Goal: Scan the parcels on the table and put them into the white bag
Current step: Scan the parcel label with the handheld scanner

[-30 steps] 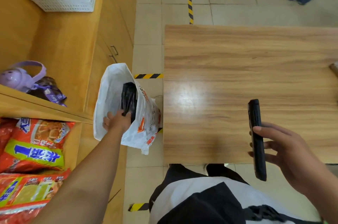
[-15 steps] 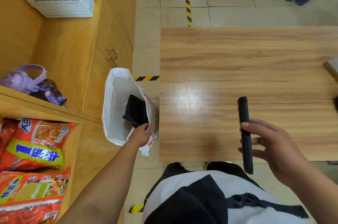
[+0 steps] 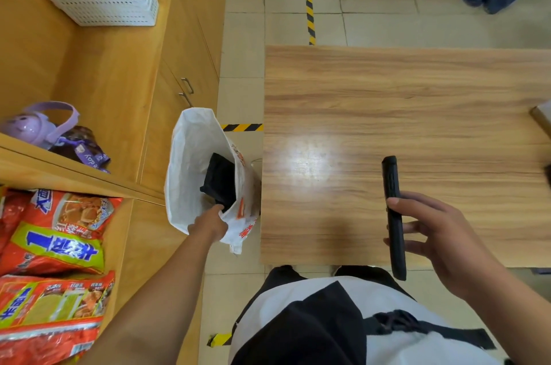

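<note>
Parcel [image 3: 219,182] (black) lies inside white bag [image 3: 190,156] gripped by left hand [image 3: 210,223].

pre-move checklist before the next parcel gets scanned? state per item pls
1. Black parcel inside the white bag: ok, it sits well below the rim.
2. Bag mouth open for the next drop: ok, left hand holds the near rim.
3. Left hand free to fetch: not ok, it is at the bag.
4. Scanner in grip: ok, right hand wraps it, edge-on over the table.
5. Next parcel located: cannot tell, only slivers of things show at the table's right edge.
6. Scanner screen ready: cannot tell, its face is not visible.
</note>
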`<state>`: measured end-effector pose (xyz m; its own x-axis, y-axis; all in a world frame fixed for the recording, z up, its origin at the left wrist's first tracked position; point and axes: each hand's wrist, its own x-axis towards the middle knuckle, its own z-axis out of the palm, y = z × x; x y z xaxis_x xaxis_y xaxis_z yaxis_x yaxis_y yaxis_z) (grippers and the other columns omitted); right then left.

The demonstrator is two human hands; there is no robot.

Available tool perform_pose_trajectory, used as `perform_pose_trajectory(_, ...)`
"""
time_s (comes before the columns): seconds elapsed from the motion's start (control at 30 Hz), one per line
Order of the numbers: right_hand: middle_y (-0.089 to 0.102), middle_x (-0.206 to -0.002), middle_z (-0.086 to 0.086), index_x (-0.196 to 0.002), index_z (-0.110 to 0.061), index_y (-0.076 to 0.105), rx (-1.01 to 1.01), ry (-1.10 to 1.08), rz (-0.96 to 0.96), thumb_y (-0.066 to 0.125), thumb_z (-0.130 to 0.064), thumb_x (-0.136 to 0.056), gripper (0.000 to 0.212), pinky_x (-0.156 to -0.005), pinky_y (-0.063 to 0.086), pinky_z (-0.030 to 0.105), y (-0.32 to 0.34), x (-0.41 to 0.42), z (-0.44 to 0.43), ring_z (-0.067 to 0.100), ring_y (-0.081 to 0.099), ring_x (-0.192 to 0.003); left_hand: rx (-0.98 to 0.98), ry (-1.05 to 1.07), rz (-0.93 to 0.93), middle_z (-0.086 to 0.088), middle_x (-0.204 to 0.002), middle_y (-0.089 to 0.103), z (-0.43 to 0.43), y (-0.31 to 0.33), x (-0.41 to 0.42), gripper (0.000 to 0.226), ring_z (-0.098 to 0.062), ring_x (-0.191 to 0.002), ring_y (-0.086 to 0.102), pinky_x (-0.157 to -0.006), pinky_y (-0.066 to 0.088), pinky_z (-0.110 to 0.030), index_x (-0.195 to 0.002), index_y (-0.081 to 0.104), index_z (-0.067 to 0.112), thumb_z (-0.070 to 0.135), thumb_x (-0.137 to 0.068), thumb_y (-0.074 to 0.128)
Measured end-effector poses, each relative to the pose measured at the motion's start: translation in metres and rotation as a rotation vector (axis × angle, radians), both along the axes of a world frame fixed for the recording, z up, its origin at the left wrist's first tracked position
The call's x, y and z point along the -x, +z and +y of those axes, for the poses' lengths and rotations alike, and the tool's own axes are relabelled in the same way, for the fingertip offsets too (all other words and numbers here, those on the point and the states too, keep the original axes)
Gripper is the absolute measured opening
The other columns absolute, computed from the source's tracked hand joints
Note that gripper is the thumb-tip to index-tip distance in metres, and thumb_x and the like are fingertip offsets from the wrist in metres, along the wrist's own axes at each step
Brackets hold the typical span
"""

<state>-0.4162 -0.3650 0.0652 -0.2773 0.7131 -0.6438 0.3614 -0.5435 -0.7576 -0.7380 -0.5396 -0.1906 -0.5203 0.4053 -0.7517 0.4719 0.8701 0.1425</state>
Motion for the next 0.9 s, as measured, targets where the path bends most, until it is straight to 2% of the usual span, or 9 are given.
perform_pose_trajectory(0.1,0.077,-0.084,-0.003,-0.112,-0.015,0.076,0.011,0.021,-0.011,0.083,-0.046,-0.051,0.069,-0.089,0.058,0.062,-0.004,0.004,-0.001,0.018,0.070,-0.072,-0.018,0.016,0.057,-0.002,-0.129,0.059,-0.005,0.000,0.005,0.042,-0.031,-0.118,0.055,-0.098,0.044,-0.043,-0.139,0.043,0.032,0.035,-0.097,0.048)
perform_pose_trajectory(0.23,0.077,-0.082,-0.002,-0.108,-0.016,0.078,0.016,0.039,0.000,0.084,-0.045,-0.050,0.065,-0.087,0.059,0.063,-0.006,0.009,0.001,0.015,0.071,-0.067,-0.022,0.034,0.145,0.000,-0.108,0.057,-0.007,0.005,0.009,0.043,-0.027,-0.098,0.057,-0.080,0.043,-0.036,-0.138,0.043,0.028,0.028,-0.095,0.047)
perform_pose_trajectory(0.4,0.075,-0.079,-0.002,-0.097,-0.018,0.082,0.023,0.050,0.049,0.085,-0.045,-0.050,0.055,-0.085,0.059,0.063,-0.007,0.013,0.010,0.013,0.070,-0.064,-0.099,0.095,0.118,-0.006,-0.145,0.050,0.003,0.026,0.008,0.062,-0.034,-0.124,0.052,-0.094,0.044,-0.040,-0.152,0.030,0.030,0.025,-0.094,0.051)
perform_pose_trajectory(0.47,0.074,-0.077,-0.001,-0.092,-0.024,0.083,0.022,0.047,0.076,0.085,-0.044,-0.051,0.046,-0.081,0.062,0.059,-0.007,0.013,0.015,0.013,0.070,-0.063,-0.201,0.146,0.108,-0.006,-0.146,0.049,0.018,0.042,0.008,0.065,-0.034,-0.125,0.051,-0.096,0.044,-0.040,-0.152,0.031,0.028,0.025,-0.092,0.055)
perform_pose_trajectory(0.57,0.074,-0.078,0.000,-0.089,-0.030,0.083,0.015,0.040,0.116,0.085,-0.043,-0.052,0.039,-0.067,0.065,0.045,-0.007,0.005,0.022,0.013,0.070,-0.064,-0.400,0.190,0.041,-0.008,-0.145,0.050,0.054,0.070,0.001,0.065,-0.034,-0.127,0.050,-0.103,0.045,-0.049,-0.151,0.035,0.025,0.019,-0.090,0.057)
perform_pose_trajectory(0.67,0.074,-0.079,0.001,-0.095,-0.020,0.081,0.004,-0.012,0.132,0.085,-0.043,-0.052,0.050,-0.060,0.061,0.034,-0.007,-0.012,0.030,0.016,0.070,-0.067,-0.563,0.213,0.012,-0.009,-0.148,0.047,0.099,0.101,-0.018,0.063,-0.032,-0.125,0.053,-0.101,0.048,-0.047,-0.150,0.036,0.028,0.016,-0.092,0.057)
perform_pose_trajectory(0.73,0.073,-0.078,0.001,-0.103,-0.017,0.078,-0.005,-0.057,0.135,0.084,-0.041,-0.056,0.054,-0.057,0.059,0.031,-0.007,-0.027,0.037,0.015,0.070,-0.066,-0.628,0.162,-0.003,-0.010,-0.146,0.049,0.133,0.118,-0.037,0.061,-0.030,-0.117,0.057,-0.095,0.050,-0.042,-0.149,0.038,0.031,0.017,-0.092,0.057)
perform_pose_trajectory(0.83,0.071,-0.076,0.000,-0.109,-0.012,0.076,0.001,-0.139,0.150,0.082,-0.029,-0.072,0.041,-0.053,0.056,0.027,-0.006,-0.058,0.052,0.012,0.068,-0.062,-0.658,0.045,-0.040,-0.006,-0.154,0.039,0.185,0.136,-0.076,0.064,-0.029,-0.133,0.045,-0.106,0.040,-0.039,-0.149,0.037,0.031,0.014,-0.090,0.057)
perform_pose_trajectory(0.9,0.072,-0.075,-0.001,-0.107,-0.011,0.076,0.005,-0.200,0.151,0.079,-0.023,-0.081,0.029,-0.051,0.055,0.024,-0.006,-0.083,0.062,0.009,0.068,-0.059,-0.670,-0.044,-0.078,-0.007,-0.153,0.038,0.217,0.144,-0.111,0.063,-0.027,-0.139,0.037,-0.106,0.035,-0.034,-0.149,0.037,0.030,0.016,-0.092,0.058)
